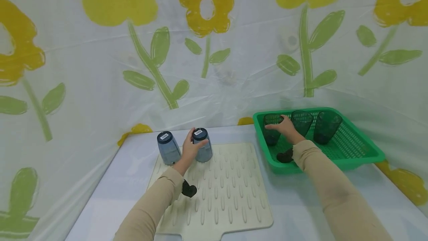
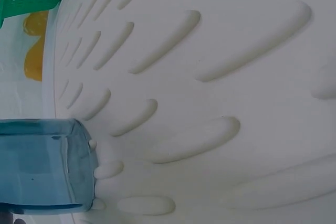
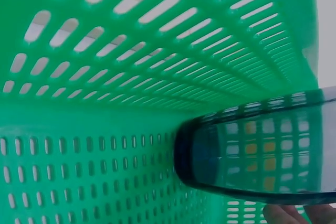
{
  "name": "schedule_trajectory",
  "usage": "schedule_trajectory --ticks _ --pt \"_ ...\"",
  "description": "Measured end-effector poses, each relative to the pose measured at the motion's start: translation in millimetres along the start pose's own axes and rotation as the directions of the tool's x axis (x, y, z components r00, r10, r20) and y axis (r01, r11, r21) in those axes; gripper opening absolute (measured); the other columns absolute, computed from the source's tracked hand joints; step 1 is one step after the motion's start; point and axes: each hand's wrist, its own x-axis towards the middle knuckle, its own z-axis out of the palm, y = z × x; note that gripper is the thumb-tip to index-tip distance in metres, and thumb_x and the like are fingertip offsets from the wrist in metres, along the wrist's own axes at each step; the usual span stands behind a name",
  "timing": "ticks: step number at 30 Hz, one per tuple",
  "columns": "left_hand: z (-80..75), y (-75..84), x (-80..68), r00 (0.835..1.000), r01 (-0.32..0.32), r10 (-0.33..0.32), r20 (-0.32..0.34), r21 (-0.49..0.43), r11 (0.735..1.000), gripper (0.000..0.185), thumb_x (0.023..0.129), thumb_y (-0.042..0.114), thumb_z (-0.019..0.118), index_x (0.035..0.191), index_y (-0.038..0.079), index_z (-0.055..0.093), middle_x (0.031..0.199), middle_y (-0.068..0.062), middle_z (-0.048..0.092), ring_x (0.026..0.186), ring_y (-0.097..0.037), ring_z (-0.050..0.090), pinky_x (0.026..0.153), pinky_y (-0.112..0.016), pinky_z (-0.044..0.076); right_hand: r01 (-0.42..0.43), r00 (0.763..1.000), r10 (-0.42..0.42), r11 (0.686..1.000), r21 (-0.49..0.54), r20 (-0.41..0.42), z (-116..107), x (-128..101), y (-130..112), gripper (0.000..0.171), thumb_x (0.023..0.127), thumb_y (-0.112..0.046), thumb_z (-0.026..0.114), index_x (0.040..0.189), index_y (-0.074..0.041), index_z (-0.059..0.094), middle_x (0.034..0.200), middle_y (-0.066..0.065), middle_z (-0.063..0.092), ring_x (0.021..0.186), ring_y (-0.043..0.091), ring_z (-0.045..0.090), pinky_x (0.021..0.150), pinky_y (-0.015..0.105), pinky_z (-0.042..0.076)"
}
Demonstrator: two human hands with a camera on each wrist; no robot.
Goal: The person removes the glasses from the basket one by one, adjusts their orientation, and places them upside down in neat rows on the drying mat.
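Hands at work on the bench — left hand (image 1: 191, 148) fingers curl round an upturned blue cup (image 1: 203, 145) on the drying mat (image 1: 227, 196); right hand (image 1: 284, 126) grips a dark cup (image 1: 271, 129) inside the green basket (image 1: 354, 151) beside the mat.

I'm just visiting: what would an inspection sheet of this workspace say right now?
Surface: pale table with a ribbed cream mat.
Job's things: two blue cups upside down on the mat, left cup, right cup; three dark cups upright in the green basket.
Clutter: nothing seen.
Grips: left hand holds the right cup; right hand holds the leftmost dark cup.
Cables: nothing seen.
Surroundings: sheet printed with yellow flowers.
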Motion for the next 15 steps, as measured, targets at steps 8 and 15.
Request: schedule_trajectory --ticks 8,15 --pt "-0.1 1.6 -3.9 1.000 0.014 -0.014 -0.012 0.023 1.000 0.079 0.079 0.021 0.072 0.144 0.010 0.028 0.146 -0.017 0.029 0.133 -0.035 0.027 0.101 -0.050 0.034 -0.017 1.000 0.017 0.999 -0.039 0.009 -4 -2 -5 0.098 0.085 -0.034 0.062 0.144 0.004 -0.005 0.145 0.034 0.007 0.131 0.048 0.017 0.102 0.056 0.027" --pt "-4.2 8.3 -12.9 1.000 -0.001 0.002 -0.026 0.033 0.999 0.082 0.078 0.018 0.073 0.144 0.008 0.026 0.148 -0.015 0.024 0.133 -0.036 0.023 0.104 -0.050 0.029 -0.078 0.997 0.078 0.997 -0.004 0.028 -2 -8 -21 0.096 0.087 -0.033 0.060 0.144 0.003 -0.008 0.147 0.031 -0.003 0.133 0.047 0.011 0.104 0.056 0.024"
